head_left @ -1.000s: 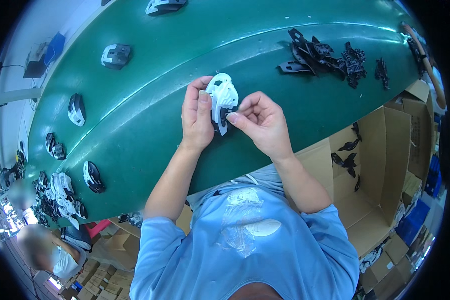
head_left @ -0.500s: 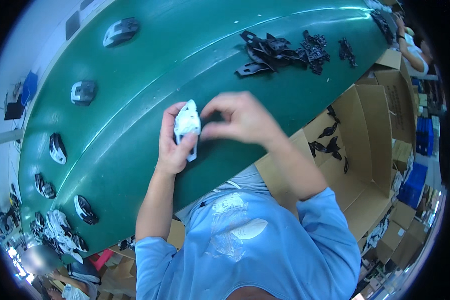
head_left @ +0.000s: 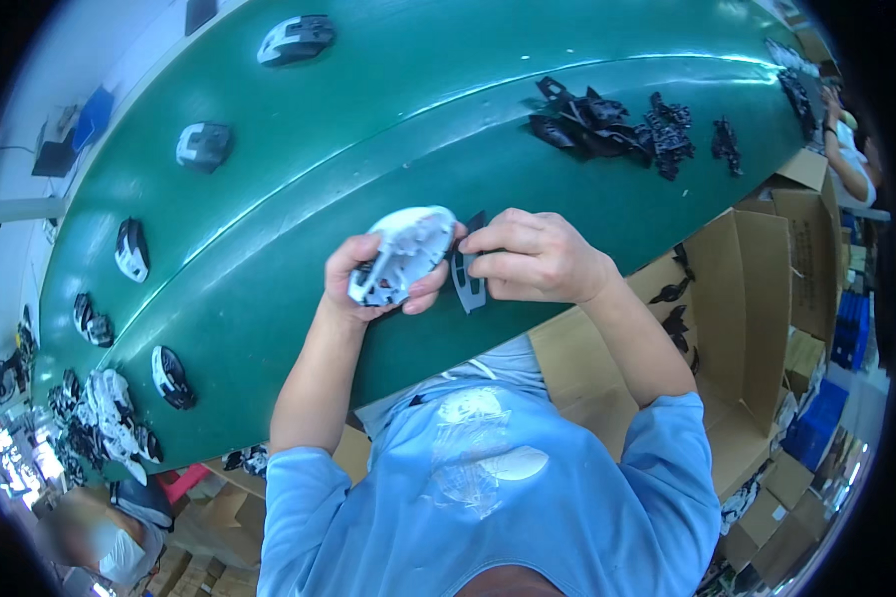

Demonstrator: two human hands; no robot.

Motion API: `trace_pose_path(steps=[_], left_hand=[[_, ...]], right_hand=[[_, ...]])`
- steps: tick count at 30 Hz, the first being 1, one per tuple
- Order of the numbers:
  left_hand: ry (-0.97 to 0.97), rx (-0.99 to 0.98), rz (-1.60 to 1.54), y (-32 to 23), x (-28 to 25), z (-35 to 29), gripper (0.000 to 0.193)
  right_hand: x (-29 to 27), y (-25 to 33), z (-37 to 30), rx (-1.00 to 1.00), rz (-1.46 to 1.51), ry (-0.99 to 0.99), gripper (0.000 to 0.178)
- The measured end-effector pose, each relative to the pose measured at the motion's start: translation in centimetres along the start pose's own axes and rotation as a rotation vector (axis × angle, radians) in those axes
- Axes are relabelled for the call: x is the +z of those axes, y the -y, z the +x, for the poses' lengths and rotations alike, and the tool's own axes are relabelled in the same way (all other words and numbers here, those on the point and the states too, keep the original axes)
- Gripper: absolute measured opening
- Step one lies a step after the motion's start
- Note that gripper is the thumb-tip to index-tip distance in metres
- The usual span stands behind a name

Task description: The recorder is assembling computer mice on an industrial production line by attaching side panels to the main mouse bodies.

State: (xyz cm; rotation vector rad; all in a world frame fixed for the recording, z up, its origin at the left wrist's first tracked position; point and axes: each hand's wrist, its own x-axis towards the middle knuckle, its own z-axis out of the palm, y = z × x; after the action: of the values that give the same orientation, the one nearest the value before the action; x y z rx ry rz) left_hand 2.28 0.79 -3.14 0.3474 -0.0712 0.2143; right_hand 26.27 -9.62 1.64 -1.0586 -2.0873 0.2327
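My left hand holds a white shell shaped like a computer mouse cover, its ribbed hollow inside turned up. The fingers wrap around the near end and the right side of the shell. Pinched between the thumb and fingers of my right hand is a narrow dark panel with cut-outs and a grey lower end. That panel stands just right of the shell, with a small gap between them. Both hands are above the green table, near its front edge.
A heap of black plastic parts lies at the back right, beside smaller black pieces. Mouse-shaped assemblies are spread along the left, near a white-and-black pile. An open cardboard box stands right of my arm; other people are at both sides.
The white shell has been turned so its hollow inside shows. My right hand now grips the dark panel, and one black part has gone from the heap's near side. The view has shifted.
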Motion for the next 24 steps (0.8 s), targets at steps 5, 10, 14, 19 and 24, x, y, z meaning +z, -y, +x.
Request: trace_pose_path(steps=[5, 10, 14, 19, 24], left_hand=[[-0.157, 0.121, 0.035, 0.6, 0.7, -0.4, 0.081], [-0.378, 0.391, 0.313, 1.4, 2.2, 1.3, 0.072], [-0.352, 0.411, 0.300, 2.1, 2.0, 0.9, 0.070], [-0.631, 0.507, 0.564, 2.8, 1.7, 0.9, 0.063], [-0.856, 0.746, 0.603, 3.8, 1.1, 2.4, 0.070]], right_hand=[[-0.4, 0.9, 2.1, 0.036, -0.148, -0.090, 0.026], [2.0, 1.9, 0.7, 0.400, -0.078, -0.272, 0.023], [3.1, 1.0, 0.6, 0.378, -0.167, -0.189, 0.025], [1.5, 2.0, 0.9, 0.483, -0.082, -0.323, 0.030], [3.0, 4.8, 2.6, 0.452, 0.079, -0.340, 0.036]])
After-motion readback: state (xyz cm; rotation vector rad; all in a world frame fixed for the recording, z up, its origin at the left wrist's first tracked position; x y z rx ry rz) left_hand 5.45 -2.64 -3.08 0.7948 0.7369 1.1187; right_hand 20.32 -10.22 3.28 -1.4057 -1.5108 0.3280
